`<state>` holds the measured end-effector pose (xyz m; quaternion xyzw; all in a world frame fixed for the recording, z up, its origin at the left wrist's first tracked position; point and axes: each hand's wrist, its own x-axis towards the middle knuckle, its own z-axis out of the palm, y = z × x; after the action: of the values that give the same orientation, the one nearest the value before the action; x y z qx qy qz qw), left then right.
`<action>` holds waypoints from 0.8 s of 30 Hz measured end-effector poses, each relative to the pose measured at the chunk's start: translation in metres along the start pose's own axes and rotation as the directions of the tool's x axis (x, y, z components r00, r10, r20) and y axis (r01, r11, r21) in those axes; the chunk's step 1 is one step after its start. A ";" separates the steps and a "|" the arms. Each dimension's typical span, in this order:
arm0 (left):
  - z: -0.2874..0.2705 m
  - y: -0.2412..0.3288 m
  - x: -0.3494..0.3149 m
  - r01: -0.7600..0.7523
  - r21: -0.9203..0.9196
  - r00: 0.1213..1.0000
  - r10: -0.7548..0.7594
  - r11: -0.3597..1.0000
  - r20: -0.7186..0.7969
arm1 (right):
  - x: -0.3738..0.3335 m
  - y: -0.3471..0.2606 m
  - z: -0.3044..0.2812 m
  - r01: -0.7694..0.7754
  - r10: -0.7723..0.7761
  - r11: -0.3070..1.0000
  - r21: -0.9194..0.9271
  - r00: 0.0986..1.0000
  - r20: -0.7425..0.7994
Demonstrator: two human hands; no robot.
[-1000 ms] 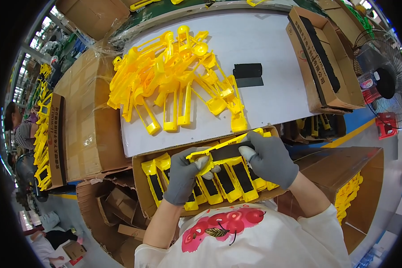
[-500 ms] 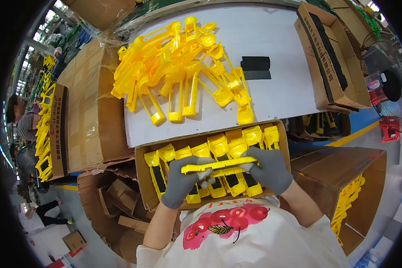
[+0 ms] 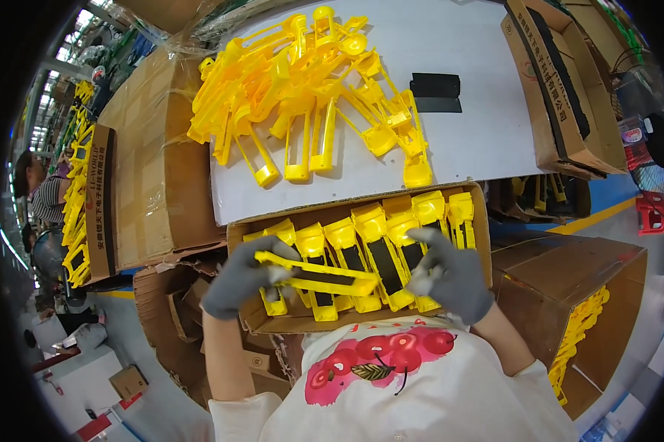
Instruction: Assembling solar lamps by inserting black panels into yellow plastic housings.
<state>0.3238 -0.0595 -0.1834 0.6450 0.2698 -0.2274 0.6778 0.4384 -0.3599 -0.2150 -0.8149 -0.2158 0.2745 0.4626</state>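
My left hand point(image 3: 236, 283), in a grey glove with pale fingertips, grips one end of a yellow plastic frame with a black strip inside point(image 3: 324, 278). The frame is tilted over an open cardboard box point(image 3: 361, 197), its free end pointing right. Inside that box, several similar yellow frames with black strips point(image 3: 383, 259) stand side by side in a row. My right hand point(image 3: 457, 281), gloved the same way, is off the held frame, its fingers apart above the right part of the row. Whether its fingertips touch the frames below I cannot tell.
A heap of yellow frames point(image 3: 273, 88) lies on the white tabletop point(image 3: 479, 147), with black strips point(image 3: 435, 93) to its right. Cardboard boxes stand around: a shallow one point(image 3: 542, 96) far right, a tall one point(image 3: 155, 162) left, one with yellow parts point(image 3: 568, 287) right. A fan point(image 3: 652, 136) stands beyond.
My right hand has let go of the yellow frame and moved right. My left hand has moved left with the frame, now turned to show its black strip.
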 end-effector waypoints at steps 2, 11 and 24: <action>-0.010 0.017 0.008 0.091 0.160 0.994 -0.098 0.983 0.036 | 0.015 -0.002 -0.017 -0.041 0.037 0.999 -0.025 0.991 -0.129; 0.038 0.041 0.057 -0.104 0.959 0.849 0.525 0.264 -0.052 | 0.109 0.039 -0.079 0.014 -0.152 0.952 -0.306 0.889 -0.433; 0.091 0.094 0.190 -0.539 0.836 0.476 0.782 -0.102 0.403 | 0.191 0.059 -0.115 0.050 -0.304 0.854 -0.518 0.856 -0.419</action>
<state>0.5350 -0.1362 -0.2358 0.9583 -0.1940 0.1118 0.1776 0.6632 -0.3454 -0.2655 -0.9228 -0.2312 -0.0481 0.3044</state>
